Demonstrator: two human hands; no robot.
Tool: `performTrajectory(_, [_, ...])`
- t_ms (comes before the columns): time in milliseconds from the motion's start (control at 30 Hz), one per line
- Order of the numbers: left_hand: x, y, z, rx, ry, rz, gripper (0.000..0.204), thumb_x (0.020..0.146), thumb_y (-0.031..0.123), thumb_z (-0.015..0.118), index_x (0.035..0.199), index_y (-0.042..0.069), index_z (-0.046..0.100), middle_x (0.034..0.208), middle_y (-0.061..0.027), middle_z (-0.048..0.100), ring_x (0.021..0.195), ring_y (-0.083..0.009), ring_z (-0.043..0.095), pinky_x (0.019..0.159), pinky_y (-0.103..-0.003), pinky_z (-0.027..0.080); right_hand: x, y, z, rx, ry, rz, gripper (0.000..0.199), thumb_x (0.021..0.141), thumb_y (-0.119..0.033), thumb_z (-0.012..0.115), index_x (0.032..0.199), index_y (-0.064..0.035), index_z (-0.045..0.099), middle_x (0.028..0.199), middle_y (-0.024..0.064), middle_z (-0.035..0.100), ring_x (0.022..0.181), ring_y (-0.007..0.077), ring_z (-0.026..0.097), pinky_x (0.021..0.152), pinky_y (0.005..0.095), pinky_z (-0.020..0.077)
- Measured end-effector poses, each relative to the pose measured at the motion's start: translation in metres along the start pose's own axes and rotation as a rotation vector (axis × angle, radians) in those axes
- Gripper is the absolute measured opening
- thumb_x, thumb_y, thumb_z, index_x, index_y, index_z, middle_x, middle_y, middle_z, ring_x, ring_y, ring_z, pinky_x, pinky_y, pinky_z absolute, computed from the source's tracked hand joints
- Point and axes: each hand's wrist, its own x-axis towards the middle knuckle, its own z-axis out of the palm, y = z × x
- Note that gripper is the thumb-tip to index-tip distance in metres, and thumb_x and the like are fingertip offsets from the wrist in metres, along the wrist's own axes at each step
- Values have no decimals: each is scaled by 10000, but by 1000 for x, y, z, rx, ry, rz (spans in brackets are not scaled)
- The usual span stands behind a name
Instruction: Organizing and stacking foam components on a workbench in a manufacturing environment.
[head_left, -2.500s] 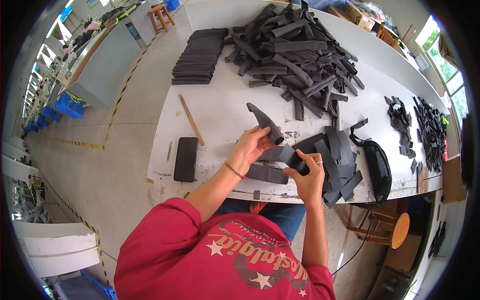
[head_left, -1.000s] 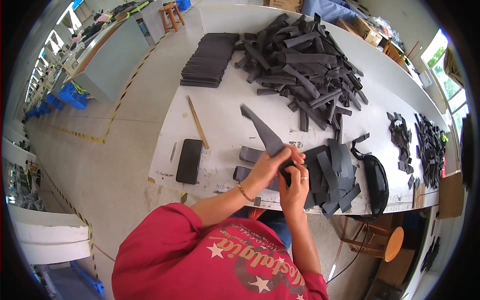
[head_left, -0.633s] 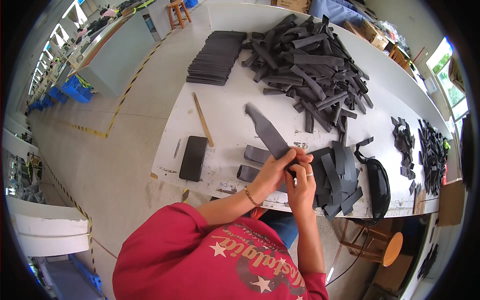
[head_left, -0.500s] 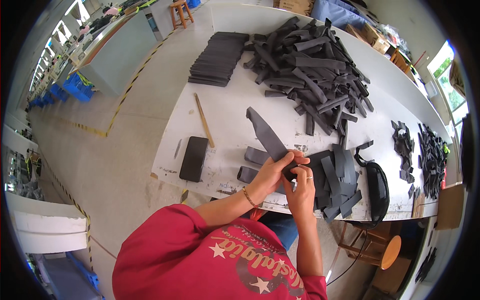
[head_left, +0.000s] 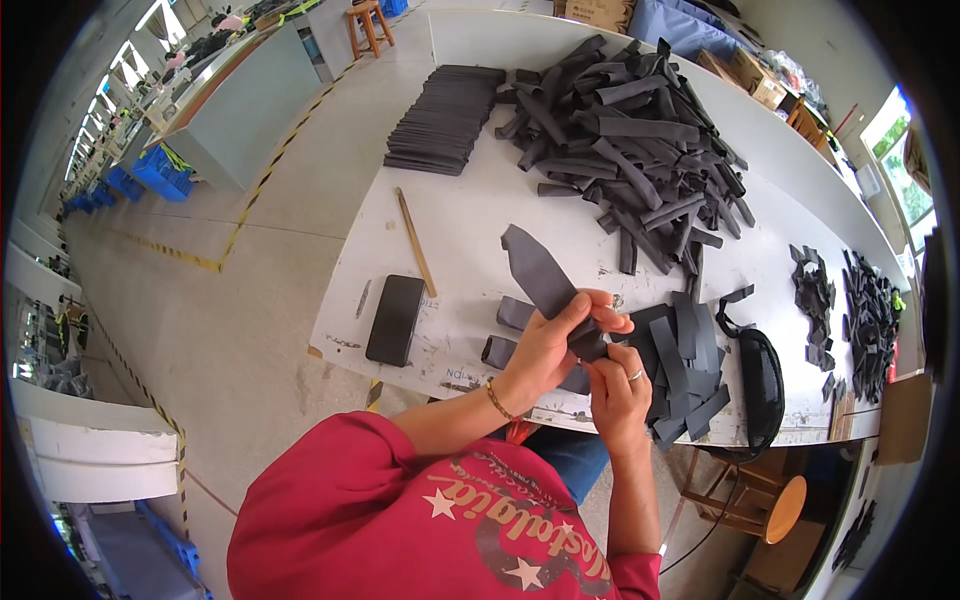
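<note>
A dark grey fabric strip [head_left: 540, 272] slants over the front of the table, its far end pointing up and left. My left hand [head_left: 553, 345] grips it around the middle, thumb on top. At the near end of the strip, my right hand [head_left: 620, 393] pinches with thumb and fingers; exactly what the fingertips hold there is partly hidden. Two similar grey pieces [head_left: 514, 313] lie on the table beneath and beside my left hand. Just right of my hands is a loose stack of flat dark strips [head_left: 680, 360].
A big heap of dark fabric tubes [head_left: 640, 140] and a neat row of stacked strips [head_left: 445, 120] fill the far side. A phone [head_left: 395, 320] and wooden stick [head_left: 415, 240] lie left. A black mesh pouch [head_left: 760, 390] sits near the right edge, above a wooden stool [head_left: 785, 508].
My right hand has moved slightly down and right, showing more of the strip's near end between the hands. My left hand keeps its hold. The whole view has shifted slightly.
</note>
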Motion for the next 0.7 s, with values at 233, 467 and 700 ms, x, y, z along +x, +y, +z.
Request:
performTrajectory(233, [-13,-5,6,-74,-34,-43,295,992,290,527,1101,26,599,949,-120,693,1125,-330,611,963,-407,488,1,-6,2,8,29,-24,185,726,69,703,852,-7,590,924,129,587,793,318,619,650,373,512])
performTrajectory(467, [-12,-5,5,-65,-7,-60,306,989,292,533,1116,22,597,1000,-119,685,1108,-293,612,964,-399,483,3,-4,7,-4,24,-37,179,718,62,713,838,-1,595,938,135,593,816,326,621,678,386,517])
performTrajectory(700, [1,34,-24,168,213,170,260,939,186,620,1118,-3,606,951,-119,679,982,-285,652,901,-425,518,2,3,-3,-102,-7,-86,246,673,98,720,864,9,594,963,120,561,757,292,591,609,376,502])
